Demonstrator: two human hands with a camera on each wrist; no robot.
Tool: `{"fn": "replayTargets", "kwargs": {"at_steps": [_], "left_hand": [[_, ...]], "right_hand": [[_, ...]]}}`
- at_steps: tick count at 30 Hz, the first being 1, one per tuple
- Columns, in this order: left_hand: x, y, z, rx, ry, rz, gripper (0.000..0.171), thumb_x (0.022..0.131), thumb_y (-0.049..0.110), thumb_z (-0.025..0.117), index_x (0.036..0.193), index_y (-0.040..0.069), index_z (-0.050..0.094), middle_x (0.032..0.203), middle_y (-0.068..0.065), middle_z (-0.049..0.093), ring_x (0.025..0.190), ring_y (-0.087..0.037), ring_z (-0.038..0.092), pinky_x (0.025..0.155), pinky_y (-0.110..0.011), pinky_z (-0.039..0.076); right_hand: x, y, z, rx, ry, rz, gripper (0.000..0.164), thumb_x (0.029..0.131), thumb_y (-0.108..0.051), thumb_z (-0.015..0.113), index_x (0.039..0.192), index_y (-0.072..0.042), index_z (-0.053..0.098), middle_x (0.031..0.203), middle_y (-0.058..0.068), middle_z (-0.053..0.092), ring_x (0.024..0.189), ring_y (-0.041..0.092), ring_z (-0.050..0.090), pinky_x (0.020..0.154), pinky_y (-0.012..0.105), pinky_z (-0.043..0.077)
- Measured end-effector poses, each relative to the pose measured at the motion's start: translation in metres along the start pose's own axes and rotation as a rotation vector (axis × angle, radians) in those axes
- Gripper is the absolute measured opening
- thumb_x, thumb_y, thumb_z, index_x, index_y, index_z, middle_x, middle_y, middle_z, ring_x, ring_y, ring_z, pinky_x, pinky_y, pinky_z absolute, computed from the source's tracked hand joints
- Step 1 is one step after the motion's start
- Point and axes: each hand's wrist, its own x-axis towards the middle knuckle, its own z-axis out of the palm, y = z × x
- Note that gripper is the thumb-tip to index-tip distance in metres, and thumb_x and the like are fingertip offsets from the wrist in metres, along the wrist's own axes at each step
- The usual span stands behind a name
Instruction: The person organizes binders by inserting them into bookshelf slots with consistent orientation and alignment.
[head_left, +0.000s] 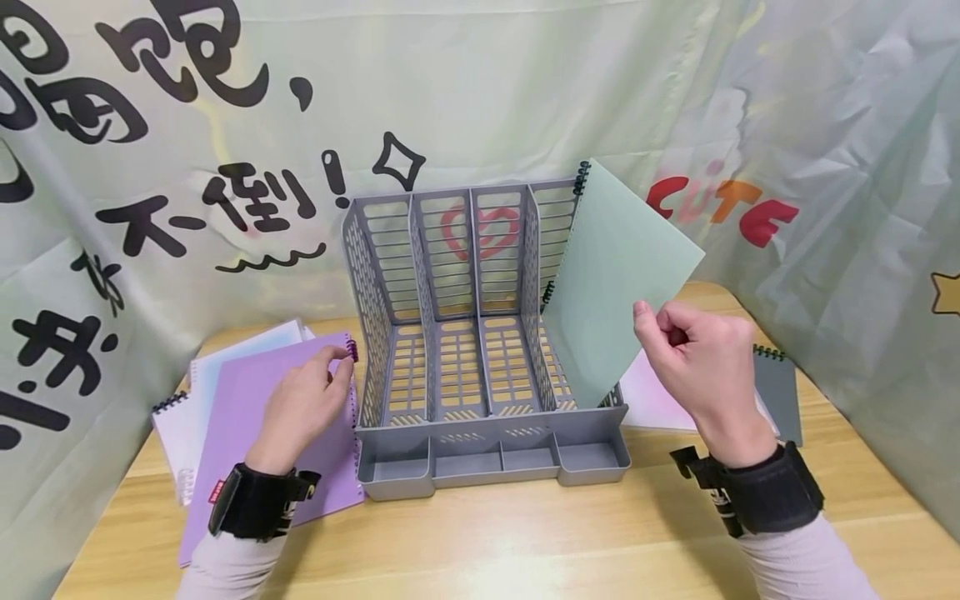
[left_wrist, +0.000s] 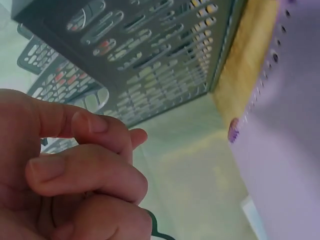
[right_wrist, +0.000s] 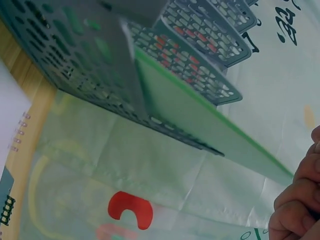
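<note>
A pale green spiral-bound notebook (head_left: pixel 611 283) stands tilted in the rightmost slot of a grey desktop file rack (head_left: pixel 491 429), its black coil toward the back. My right hand (head_left: pixel 693 358) is beside the notebook's front edge, its fingers curled into a fist; in the right wrist view, the fingers (right_wrist: pixel 297 210) show nothing between them. Over a purple spiral notebook (head_left: pixel 251 392) at the left is my left hand (head_left: pixel 303 408). Its fingers (left_wrist: pixel 95 172) are loosely bent and hold nothing; the left wrist view shows them apart from the purple cover.
White and pale blue notebooks (head_left: pixel 176 442) lie under the purple one. Right of the rack lie a pinkish notebook (head_left: pixel 652 400) and a dark grey notebook (head_left: pixel 780 396). Small trays (head_left: pixel 468 475) line the rack's front. A printed cloth (head_left: pixel 480 92) hangs behind the wooden table (head_left: pixel 480 550).
</note>
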Motion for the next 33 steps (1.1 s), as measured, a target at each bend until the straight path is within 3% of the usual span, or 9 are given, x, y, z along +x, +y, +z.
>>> {"fn": "replayTargets", "kwargs": {"at_steps": [4,16,25,33], "left_hand": [[-0.002,-0.006,-0.005,0.016,0.002,0.001,0.048,0.104,0.037,0.035,0.131,0.003,0.055,0.091,-0.016,0.067,0.076,-0.028,0.062,0.061,-0.043,0.047],[-0.008,-0.026,-0.017,0.041,0.007,-0.014,0.043,0.103,0.031,0.041,0.130,0.001,0.054,0.089,-0.016,0.066,0.075,-0.028,0.060,0.060,-0.042,0.045],[-0.018,-0.044,-0.027,0.062,-0.011,-0.039,0.048,0.103,0.035,0.041,0.131,-0.002,0.053,0.083,-0.013,0.064,0.068,-0.023,0.058,0.052,-0.035,0.043],[-0.028,-0.063,-0.031,0.079,-0.023,-0.087,0.052,0.102,0.039,0.040,0.133,-0.001,0.051,0.085,-0.012,0.064,0.065,-0.021,0.057,0.047,-0.032,0.042]], "right_hand": [[0.000,-0.003,0.001,0.023,-0.004,-0.011,0.043,0.082,-0.016,0.065,0.047,-0.024,0.041,0.046,-0.012,0.029,0.041,0.005,0.025,0.043,0.020,0.017],[-0.002,-0.027,0.009,0.079,-0.090,-0.094,0.039,0.081,-0.020,0.066,0.052,-0.026,0.041,0.049,-0.017,0.027,0.042,0.002,0.024,0.040,0.022,0.017],[-0.007,-0.043,0.020,0.141,-0.224,-0.146,0.032,0.085,-0.028,0.062,0.060,-0.027,0.042,0.054,-0.017,0.029,0.044,0.002,0.028,0.041,0.024,0.021],[-0.009,-0.066,0.030,0.179,-0.272,-0.201,0.032,0.086,-0.030,0.061,0.062,-0.027,0.041,0.055,-0.018,0.031,0.045,0.000,0.030,0.039,0.022,0.022]]}}
